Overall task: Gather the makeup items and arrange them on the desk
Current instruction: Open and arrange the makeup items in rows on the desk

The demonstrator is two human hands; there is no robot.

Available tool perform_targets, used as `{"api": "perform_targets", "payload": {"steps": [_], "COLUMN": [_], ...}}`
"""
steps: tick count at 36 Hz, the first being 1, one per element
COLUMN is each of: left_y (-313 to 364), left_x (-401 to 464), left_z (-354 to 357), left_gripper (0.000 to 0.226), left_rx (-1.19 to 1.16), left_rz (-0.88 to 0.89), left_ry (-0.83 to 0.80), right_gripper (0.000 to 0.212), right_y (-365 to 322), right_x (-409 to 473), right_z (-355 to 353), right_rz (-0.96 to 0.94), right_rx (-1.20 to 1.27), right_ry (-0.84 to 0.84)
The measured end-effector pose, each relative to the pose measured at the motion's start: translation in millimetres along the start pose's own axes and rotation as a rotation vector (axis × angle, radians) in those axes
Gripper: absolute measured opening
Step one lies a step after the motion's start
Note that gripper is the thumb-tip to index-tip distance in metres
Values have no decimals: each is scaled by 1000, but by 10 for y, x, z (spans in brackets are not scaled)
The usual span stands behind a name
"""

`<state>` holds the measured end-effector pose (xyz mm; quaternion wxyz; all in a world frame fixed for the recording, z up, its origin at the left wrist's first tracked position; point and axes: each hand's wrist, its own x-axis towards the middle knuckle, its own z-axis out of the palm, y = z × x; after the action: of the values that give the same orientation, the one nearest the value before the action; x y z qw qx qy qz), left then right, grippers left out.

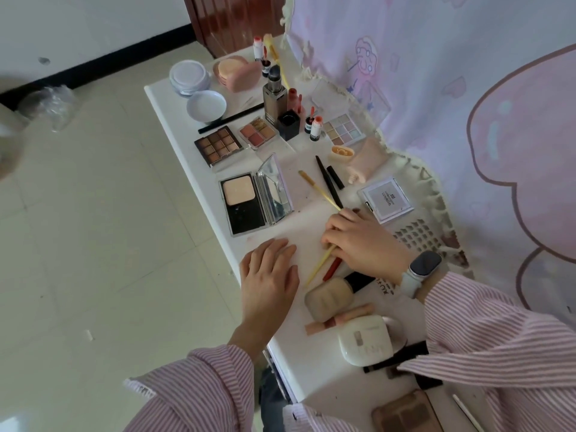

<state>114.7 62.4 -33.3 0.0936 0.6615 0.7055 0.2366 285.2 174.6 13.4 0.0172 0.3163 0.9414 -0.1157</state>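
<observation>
The person's right hand (361, 241) lies over the middle of the white desk (174, 110), fingers curled around a thin yellow-handled brush (321, 190) that runs diagonally under the palm; its bristle tip points toward the far end, and its tail comes out below the knuckles beside a red stick (332, 269). Whether that red stick is also held cannot be told, since the palm hides its upper part. A dark pencil (327, 182) disappears under the same fingers. The left hand (269, 275) rests flat near the desk's front edge, fingers straight and together, holding nothing.

Just behind the left hand stands an open powder compact (246, 204), its mirror tilted up. Farther along the front edge lie a brown eyeshadow palette (219, 145) and a smaller blush palette (258, 132). Toward the far corner sit two round white jars (188, 77), a pink puff case (237, 74) and a cluster of bottles too small to tell apart.

Below the right wrist, a large powder brush (330, 297) has its handle partly hidden under the watch strap (414, 275). A cream-white case (364, 339) lies near the striped sleeve (498, 347), which covers whatever sits behind it. At the near end, a brown palette (405, 414) is cut off by the frame.
</observation>
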Motion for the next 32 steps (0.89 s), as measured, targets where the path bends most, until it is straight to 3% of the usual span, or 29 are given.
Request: {"api": "perform_targets", "payload": {"steps": [3,7,12,16,25,32], "left_y": [-4,-26,-29,-27,-28,-25], "left_x": [-4,-13,-13,-17,-19,-20], "left_z": [0,4,20,22,27,32], "left_gripper": [32,32,32,31,31,30], "left_rx": [-7,-25,-44,-30,-11,-5], "left_rz": [0,10,5,6,15,14], "left_ry": [2,7,19,24,29,36], "right_gripper": [23,11,5,18,30,26], "right_y": [-3,86,114,-5,-168,-129], "right_x": [46,-8,-39,136,522,553], "right_z": [-4,-28,-129,-165,-21,-23], "right_rz": [-51,-79,195,389,570,531], "right_rx": [-98,-158,-39,111,215,272], "right_ry": [-24,61,228,189,269,352]}}
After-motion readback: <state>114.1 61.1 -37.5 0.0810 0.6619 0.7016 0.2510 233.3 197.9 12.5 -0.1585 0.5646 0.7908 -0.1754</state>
